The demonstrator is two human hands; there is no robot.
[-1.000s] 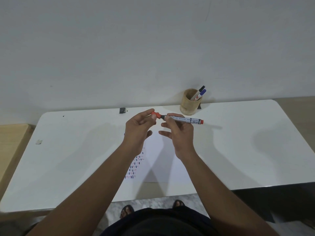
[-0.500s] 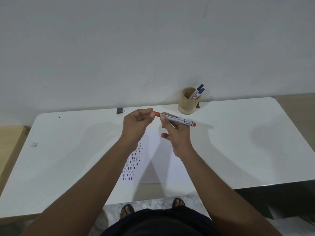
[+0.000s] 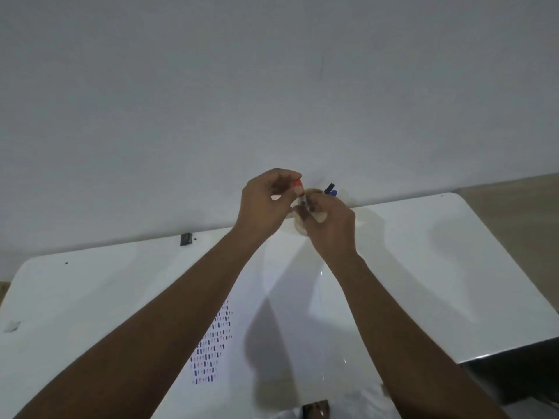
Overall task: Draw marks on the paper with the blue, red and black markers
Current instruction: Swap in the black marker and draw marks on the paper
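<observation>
Both hands are raised together over the back of the white table (image 3: 438, 267). My left hand (image 3: 266, 204) pinches the red cap end of the red marker (image 3: 298, 185). My right hand (image 3: 329, 225) grips its white barrel just below; most of the marker is hidden by fingers, so I cannot tell whether the cap is seated. Right behind the hands stands the wooden pen cup (image 3: 314, 192), mostly covered. From the cup poke the black marker (image 3: 330, 187) and the blue marker (image 3: 333, 192). The paper (image 3: 272, 313) lies under my forearms with rows of small blue, red and black marks (image 3: 211, 343).
A small black object (image 3: 186, 238) lies at the table's back edge by the wall. A pale scrap (image 3: 12, 326) sits near the left edge. The table's front right corner drops off to a dark floor (image 3: 514, 376).
Both hands moved up and away from me with the red marker, from above the paper to right in front of the pen cup. The camera tilted, so the table sits lower in view.
</observation>
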